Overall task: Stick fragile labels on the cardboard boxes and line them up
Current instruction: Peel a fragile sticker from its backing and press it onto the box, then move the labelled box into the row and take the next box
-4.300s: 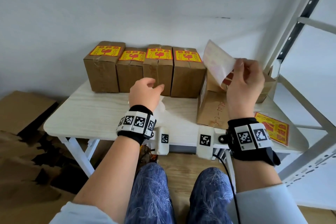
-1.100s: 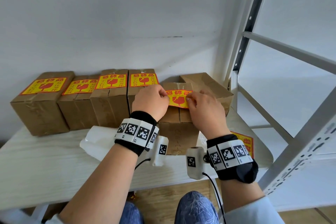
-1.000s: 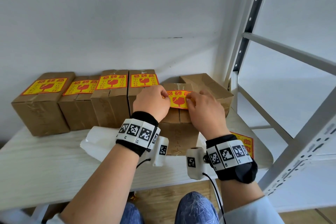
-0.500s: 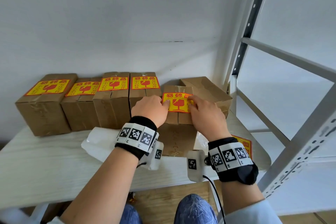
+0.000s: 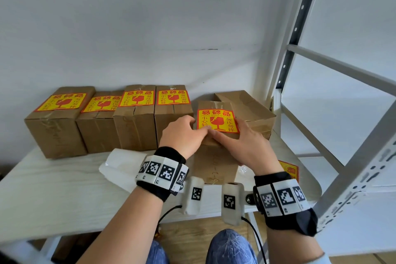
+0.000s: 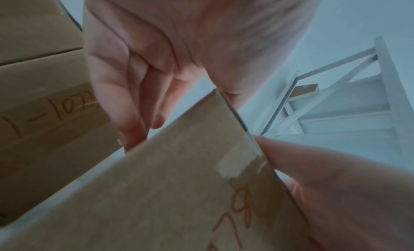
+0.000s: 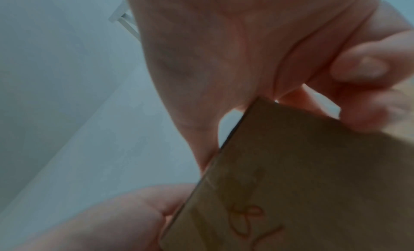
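Observation:
A fifth cardboard box (image 5: 214, 163) stands in front of the row's right end, with a yellow-and-red fragile label (image 5: 217, 121) flat on its top. My left hand (image 5: 184, 133) grips the box's top left corner, fingers curled down its left side (image 6: 139, 113). My right hand (image 5: 242, 143) lies over the right part of the top, its thumb pressing along the label's front edge. Both wrist views show the brown box face (image 6: 179, 192) (image 7: 302, 184) close up. Several labelled boxes (image 5: 132, 118) stand side by side against the wall.
An unlabelled box (image 5: 248, 107) lies behind at the right. White backing paper (image 5: 120, 163) lies on the table (image 5: 53, 188) by my left wrist. A spare label sheet (image 5: 289, 170) sits near the right edge. A white metal rack (image 5: 321, 113) stands close on the right.
The label, held between both hands just above the box a second ago, now lies flat on its top. My hands have slid down to its front edge.

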The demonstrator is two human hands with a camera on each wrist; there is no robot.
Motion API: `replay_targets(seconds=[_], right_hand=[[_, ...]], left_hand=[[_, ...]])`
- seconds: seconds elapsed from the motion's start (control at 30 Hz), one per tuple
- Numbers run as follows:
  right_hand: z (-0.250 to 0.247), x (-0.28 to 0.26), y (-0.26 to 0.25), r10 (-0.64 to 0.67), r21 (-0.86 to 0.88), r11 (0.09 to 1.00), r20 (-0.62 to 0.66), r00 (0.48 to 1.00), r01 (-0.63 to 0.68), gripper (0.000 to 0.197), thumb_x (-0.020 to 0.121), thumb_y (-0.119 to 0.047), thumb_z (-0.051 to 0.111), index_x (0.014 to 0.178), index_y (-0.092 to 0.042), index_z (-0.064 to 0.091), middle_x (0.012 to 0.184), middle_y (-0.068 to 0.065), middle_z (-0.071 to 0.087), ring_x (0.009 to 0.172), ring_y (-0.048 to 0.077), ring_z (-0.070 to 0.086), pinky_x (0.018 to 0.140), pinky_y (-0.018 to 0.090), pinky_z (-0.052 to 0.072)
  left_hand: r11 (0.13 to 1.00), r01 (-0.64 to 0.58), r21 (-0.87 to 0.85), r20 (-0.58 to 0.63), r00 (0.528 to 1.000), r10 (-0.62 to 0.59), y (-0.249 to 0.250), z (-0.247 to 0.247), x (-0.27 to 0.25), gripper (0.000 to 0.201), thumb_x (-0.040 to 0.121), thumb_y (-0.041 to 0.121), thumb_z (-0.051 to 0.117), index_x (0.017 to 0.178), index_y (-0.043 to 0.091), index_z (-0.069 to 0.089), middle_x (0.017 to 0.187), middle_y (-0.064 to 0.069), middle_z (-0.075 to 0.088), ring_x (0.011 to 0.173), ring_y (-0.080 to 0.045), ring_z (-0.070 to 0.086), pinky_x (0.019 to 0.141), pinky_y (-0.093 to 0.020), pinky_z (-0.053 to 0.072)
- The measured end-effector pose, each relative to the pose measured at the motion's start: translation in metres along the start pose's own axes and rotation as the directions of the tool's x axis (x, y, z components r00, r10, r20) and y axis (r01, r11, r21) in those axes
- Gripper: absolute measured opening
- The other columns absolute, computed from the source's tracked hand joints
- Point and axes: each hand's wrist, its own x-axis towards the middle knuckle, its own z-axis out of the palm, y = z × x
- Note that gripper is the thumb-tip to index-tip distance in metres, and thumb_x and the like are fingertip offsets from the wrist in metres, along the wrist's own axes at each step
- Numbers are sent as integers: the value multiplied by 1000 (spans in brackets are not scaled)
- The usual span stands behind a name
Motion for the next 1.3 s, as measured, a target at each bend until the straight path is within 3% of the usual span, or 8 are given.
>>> replay_targets(seconds=[0.13, 0.27, 0.5, 0.7, 0.87, 1.0, 1.13, 1.3], right_hand=[[12, 14, 2, 62, -9, 998, -94, 994, -64, 66, 86, -80, 31, 111, -23, 55, 111, 7, 67, 106, 31, 62, 82, 39, 43], [20, 36, 1, 94, -28, 995, -158, 983, -100, 56, 91, -72, 37, 109, -23, 59, 99, 4, 66, 97, 32, 62, 75, 37, 44], [33, 82, -2, 118, 18, 993, -284, 951, -118, 50, 97, -59, 42, 94, -14, 62, 90, 9, 67, 79, 31, 59, 65, 33, 37], [52, 95, -12, 44, 98, 995, -251, 967, -20, 40, 103, -42, 44, 108, -4, 56, 106, 17, 65, 99, 37, 61, 74, 37, 40], [50, 87, -6, 30, 95, 995, -231, 973, -8, 41, 101, -47, 43, 110, -9, 53, 108, 15, 66, 101, 37, 61, 75, 39, 42], [25, 80, 9, 79, 116, 993, -386, 919, -36, 55, 93, -46, 56, 137, -15, 45, 131, 12, 55, 116, 35, 57, 90, 42, 46], [-4, 80, 36, 122, 41, 992, -478, 870, -117, 80, 76, -49, 72, 142, -19, 38, 140, 16, 43, 127, 38, 45, 105, 46, 37], [-3, 97, 64, 272, -70, 954, -215, 938, -293, 110, 67, -57, 80, 152, -23, 18, 162, 22, 4, 147, 47, 7, 121, 58, 10]], left_hand=[[999, -11, 42, -42, 999, 13, 7, 2, 1, 44, 94, 56, 51, 124, 26, 60, 121, 3, 67, 112, -22, 62, 92, -31, 45], [1000, 20, -22, -111, 994, -22, 7, 5, 10, 36, 98, 40, 52, 130, 23, 51, 113, -2, 69, 107, -25, 65, 93, -38, 48], [970, -53, -236, -197, 980, 5, 0, 13, 18, 9, 94, 29, 58, 100, 24, 63, 100, 9, 65, 93, -15, 63, 87, -31, 50], [981, -112, -158, -244, 967, 71, -6, 20, 23, 18, 93, 29, 59, 107, 22, 68, 111, 6, 65, 103, -15, 60, 95, -35, 47], [986, -99, -132, -201, 977, 71, -5, 25, 24, 18, 93, 33, 59, 107, 27, 68, 116, 9, 64, 106, -14, 59, 94, -31, 45], [985, -108, -136, -201, 976, 79, 3, 26, 23, 16, 92, 33, 61, 103, 27, 71, 106, 11, 69, 98, -11, 61, 87, -26, 46], [976, -132, -176, -195, 976, 97, 10, 30, 19, 13, 92, 32, 61, 98, 27, 71, 97, 14, 69, 89, -6, 62, 86, -27, 49], [967, -136, -214, -159, 982, 103, 18, 42, 15, 11, 91, 31, 62, 93, 28, 72, 89, 15, 69, 85, -3, 63, 87, -31, 54]])
